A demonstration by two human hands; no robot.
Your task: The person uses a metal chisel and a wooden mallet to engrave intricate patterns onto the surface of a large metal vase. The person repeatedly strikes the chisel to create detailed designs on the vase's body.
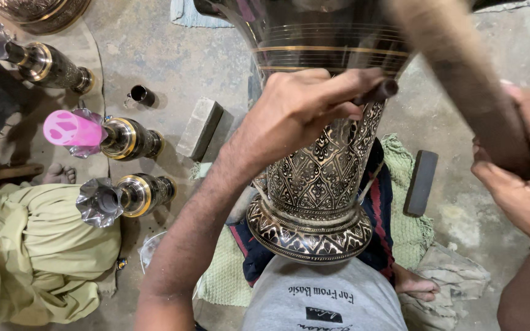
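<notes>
Large engraved metal vase, dark with gold bands and a diamond-leaf pattern (323,165), lies tilted across my lap, its flared foot against my grey shirt and its wide mouth running out of the top of the view; I judge it rests there so the worked face turns up toward me. My left hand (305,104) is clenched around a short dark rod-like tool (378,93), tip pressed to the vase wall just under the gold bands. My right hand (522,171) is wrapped around a thick tan wooden handle (461,73), blurred; what its head is, I cannot tell. A green woven mat (409,230) and dark cloth pad the vase from the concrete floor (461,202). Two grey rectangular blocks (199,127) lie near. Three smaller fluted-mouth vases (124,196) lie on their sides to the left, one with a pink plastic cup (72,129) at its mouth, beside a seated person in olive clothing (32,245).
</notes>
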